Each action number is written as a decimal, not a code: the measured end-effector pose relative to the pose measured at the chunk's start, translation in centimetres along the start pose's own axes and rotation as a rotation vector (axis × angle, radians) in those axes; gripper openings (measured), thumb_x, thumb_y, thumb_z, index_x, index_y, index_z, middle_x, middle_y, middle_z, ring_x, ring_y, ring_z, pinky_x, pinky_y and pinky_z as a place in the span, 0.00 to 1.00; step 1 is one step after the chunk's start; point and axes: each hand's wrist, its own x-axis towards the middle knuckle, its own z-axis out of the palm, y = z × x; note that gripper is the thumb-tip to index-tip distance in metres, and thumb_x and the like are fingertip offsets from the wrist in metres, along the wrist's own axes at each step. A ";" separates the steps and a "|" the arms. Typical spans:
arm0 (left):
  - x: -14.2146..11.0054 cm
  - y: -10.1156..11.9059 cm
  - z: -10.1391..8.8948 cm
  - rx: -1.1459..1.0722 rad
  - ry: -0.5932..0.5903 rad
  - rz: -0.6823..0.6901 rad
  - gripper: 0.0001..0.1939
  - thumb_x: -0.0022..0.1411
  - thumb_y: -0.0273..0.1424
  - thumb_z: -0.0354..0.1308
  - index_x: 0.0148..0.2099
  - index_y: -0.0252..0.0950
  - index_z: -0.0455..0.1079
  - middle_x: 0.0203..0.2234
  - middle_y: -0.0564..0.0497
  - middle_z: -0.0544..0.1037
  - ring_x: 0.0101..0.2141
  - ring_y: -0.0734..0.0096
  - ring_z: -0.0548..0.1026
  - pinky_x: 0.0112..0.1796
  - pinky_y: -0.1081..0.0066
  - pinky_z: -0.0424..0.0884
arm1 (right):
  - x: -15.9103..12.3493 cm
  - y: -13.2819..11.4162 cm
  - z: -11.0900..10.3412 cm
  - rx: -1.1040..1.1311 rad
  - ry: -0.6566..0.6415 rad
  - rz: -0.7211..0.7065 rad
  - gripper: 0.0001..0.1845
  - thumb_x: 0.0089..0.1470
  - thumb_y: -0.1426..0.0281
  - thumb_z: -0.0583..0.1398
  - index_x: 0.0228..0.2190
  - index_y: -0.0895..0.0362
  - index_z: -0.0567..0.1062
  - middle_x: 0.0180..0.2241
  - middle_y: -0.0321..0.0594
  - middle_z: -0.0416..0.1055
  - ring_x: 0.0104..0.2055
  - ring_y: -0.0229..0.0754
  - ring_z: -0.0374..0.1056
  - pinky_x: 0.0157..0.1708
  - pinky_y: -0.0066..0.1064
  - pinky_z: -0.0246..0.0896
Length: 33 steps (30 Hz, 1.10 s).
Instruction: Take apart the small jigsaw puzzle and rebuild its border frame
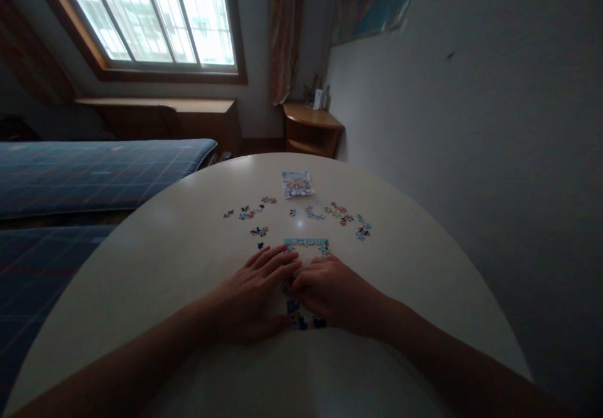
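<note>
A partly built jigsaw puzzle (307,244) lies on a round white table (188,261), with its far edge strip and near corner showing. My left hand (254,292) lies flat on the table, fingers stretched out onto the puzzle's left side. My right hand (330,292) rests on the puzzle's middle with its fingers curled down and pressed together; I cannot make out whether a piece is under them. Both hands cover most of the puzzle.
Loose puzzle pieces (249,212) lie scattered on the left and more pieces (346,217) on the right. A small picture card (296,183) lies at the far edge. A bed (89,173) stands left, a wooden corner shelf (311,129) behind, a wall on the right.
</note>
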 end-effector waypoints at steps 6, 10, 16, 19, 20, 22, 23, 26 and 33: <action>0.0 0.1 0.0 -0.024 0.021 -0.004 0.41 0.58 0.39 0.65 0.69 0.38 0.51 0.67 0.42 0.58 0.68 0.48 0.50 0.65 0.45 0.52 | -0.1 -0.1 -0.3 -0.002 -0.022 -0.010 0.06 0.58 0.74 0.61 0.36 0.54 0.80 0.42 0.36 0.79 0.44 0.39 0.73 0.48 0.33 0.57; 0.0 0.2 0.0 -0.021 0.038 -0.004 0.40 0.58 0.41 0.65 0.68 0.38 0.53 0.67 0.41 0.58 0.67 0.48 0.52 0.64 0.47 0.55 | -0.2 0.1 -0.2 -0.010 -0.024 -0.008 0.06 0.55 0.73 0.65 0.37 0.53 0.79 0.42 0.36 0.79 0.45 0.41 0.73 0.48 0.35 0.56; 0.0 -0.3 -0.7 -0.040 0.062 -0.011 0.36 0.58 0.37 0.65 0.64 0.38 0.57 0.62 0.42 0.64 0.61 0.52 0.62 0.61 0.51 0.63 | -0.2 0.2 0.1 -0.030 -0.027 0.000 0.09 0.53 0.71 0.67 0.38 0.52 0.79 0.41 0.36 0.78 0.45 0.41 0.72 0.48 0.35 0.55; 0.1 -0.8 -1.2 -0.037 0.041 0.038 0.25 0.60 0.30 0.61 0.59 0.40 0.63 0.59 0.45 0.69 0.59 0.56 0.65 0.60 0.53 0.64 | -0.1 0.2 0.2 -0.039 -0.019 0.011 0.10 0.52 0.71 0.67 0.39 0.52 0.79 0.40 0.37 0.78 0.44 0.41 0.72 0.48 0.35 0.56; 0.2 -1.0 -1.3 -0.040 0.038 0.061 0.21 0.62 0.28 0.60 0.57 0.40 0.65 0.57 0.46 0.70 0.59 0.58 0.66 0.60 0.54 0.64 | -0.1 0.2 0.2 -0.035 -0.018 0.017 0.10 0.53 0.71 0.67 0.40 0.52 0.79 0.40 0.37 0.78 0.44 0.41 0.72 0.49 0.35 0.56; 0.3 -1.2 -1.4 -0.050 0.037 0.096 0.15 0.64 0.26 0.57 0.53 0.41 0.68 0.55 0.47 0.72 0.56 0.60 0.68 0.58 0.57 0.66 | 0.0 0.2 0.2 -0.024 -0.020 0.036 0.11 0.52 0.72 0.67 0.40 0.53 0.78 0.40 0.37 0.78 0.45 0.42 0.72 0.49 0.36 0.56; 0.3 -1.3 -1.4 -0.058 0.043 0.105 0.14 0.66 0.26 0.55 0.52 0.41 0.69 0.54 0.47 0.73 0.55 0.62 0.69 0.57 0.58 0.67 | 0.0 0.1 0.1 -0.020 -0.020 0.045 0.12 0.52 0.72 0.67 0.41 0.53 0.78 0.40 0.37 0.78 0.45 0.43 0.72 0.49 0.36 0.56; 0.4 -1.4 -1.4 -0.074 0.047 0.120 0.14 0.67 0.24 0.54 0.53 0.42 0.70 0.53 0.48 0.73 0.53 0.64 0.71 0.55 0.60 0.69 | 0.0 0.1 0.1 -0.021 -0.021 0.064 0.13 0.52 0.72 0.67 0.42 0.53 0.78 0.41 0.38 0.78 0.45 0.43 0.72 0.50 0.37 0.56; 0.5 -1.2 -1.6 -0.086 0.022 0.119 0.14 0.69 0.25 0.52 0.53 0.42 0.71 0.54 0.48 0.72 0.53 0.64 0.71 0.54 0.61 0.69 | 0.0 0.0 0.1 -0.035 -0.018 0.066 0.09 0.51 0.72 0.68 0.37 0.54 0.78 0.39 0.37 0.79 0.45 0.44 0.72 0.49 0.38 0.56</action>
